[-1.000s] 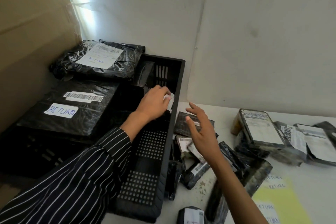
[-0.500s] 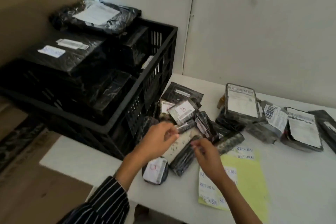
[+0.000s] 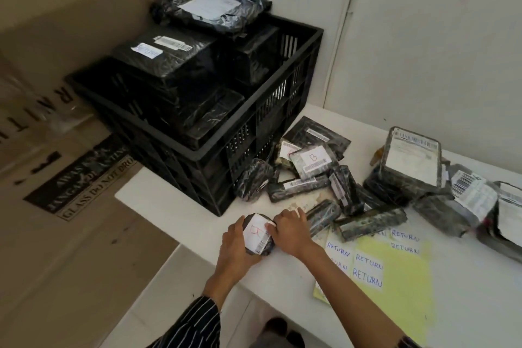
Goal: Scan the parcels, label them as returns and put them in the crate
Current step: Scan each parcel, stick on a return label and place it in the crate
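A big brown cardboard box (image 3: 70,206) with black printed lettering fills the left side, beside the white table (image 3: 466,319). On the table's far left corner stands a black slatted plastic crate (image 3: 254,127). It is packed with large black-wrapped parcels (image 3: 169,65) stacked above its rim, the topmost a crumpled bag with a white label. A yellow paper sheet (image 3: 404,285) lies flat on the table's near right part, with white stickers handwritten "RETURN" in blue along its left and top. Just right of the crate is a loose heap of small black-wrapped parcels (image 3: 310,164) with barcode labels, and further right a thicker parcel with a white shipping label (image 3: 409,161) lies on others.

Near the table's front edge, in front of the crate, rests a small rounded black-wrapped parcel (image 3: 258,234) whose white label bears a red "B". The left hand (image 3: 234,246), in a striped sleeve, grips its left side with curled fingers. The right hand (image 3: 291,232) has its fingers bent onto the parcel's right edge, at the label's corner.
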Action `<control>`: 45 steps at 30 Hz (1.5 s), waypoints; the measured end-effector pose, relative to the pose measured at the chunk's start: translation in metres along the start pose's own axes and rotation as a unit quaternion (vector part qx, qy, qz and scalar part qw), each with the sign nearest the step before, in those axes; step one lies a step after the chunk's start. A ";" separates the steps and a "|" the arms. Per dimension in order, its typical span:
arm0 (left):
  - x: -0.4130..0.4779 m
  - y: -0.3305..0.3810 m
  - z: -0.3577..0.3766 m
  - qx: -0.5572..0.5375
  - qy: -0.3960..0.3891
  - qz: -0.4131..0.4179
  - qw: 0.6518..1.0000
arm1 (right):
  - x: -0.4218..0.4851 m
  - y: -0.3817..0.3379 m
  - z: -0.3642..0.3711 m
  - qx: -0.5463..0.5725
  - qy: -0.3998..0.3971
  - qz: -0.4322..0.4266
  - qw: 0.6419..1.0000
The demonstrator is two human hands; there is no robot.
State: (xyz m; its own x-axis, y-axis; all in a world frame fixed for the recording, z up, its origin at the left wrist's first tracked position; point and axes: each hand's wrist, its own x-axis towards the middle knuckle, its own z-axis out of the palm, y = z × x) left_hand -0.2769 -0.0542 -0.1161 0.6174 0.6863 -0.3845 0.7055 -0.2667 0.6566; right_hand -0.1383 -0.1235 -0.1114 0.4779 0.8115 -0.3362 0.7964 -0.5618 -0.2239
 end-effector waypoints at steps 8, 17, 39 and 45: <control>0.002 0.017 -0.004 -0.132 0.078 0.081 0.985 | -0.028 0.005 -0.016 0.386 0.082 0.031 0.918; -0.007 0.099 -0.002 -0.189 -0.105 0.193 0.957 | -0.094 0.055 -0.059 0.704 0.127 0.109 0.690; -0.056 0.227 0.176 -0.305 -0.388 -0.042 0.869 | -0.280 0.244 0.012 0.141 0.494 0.562 0.648; -0.065 0.242 0.208 -0.323 -0.373 -0.075 0.866 | -0.304 0.295 0.048 0.163 0.287 0.670 0.665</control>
State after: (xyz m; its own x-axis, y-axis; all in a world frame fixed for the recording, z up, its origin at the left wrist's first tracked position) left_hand -0.0740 -0.3042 -0.0671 0.7588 -0.0131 -0.6511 0.6043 0.3871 0.6964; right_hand -0.0668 -0.5434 -0.1195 0.8150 -0.5772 -0.0502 -0.5645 -0.7716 -0.2931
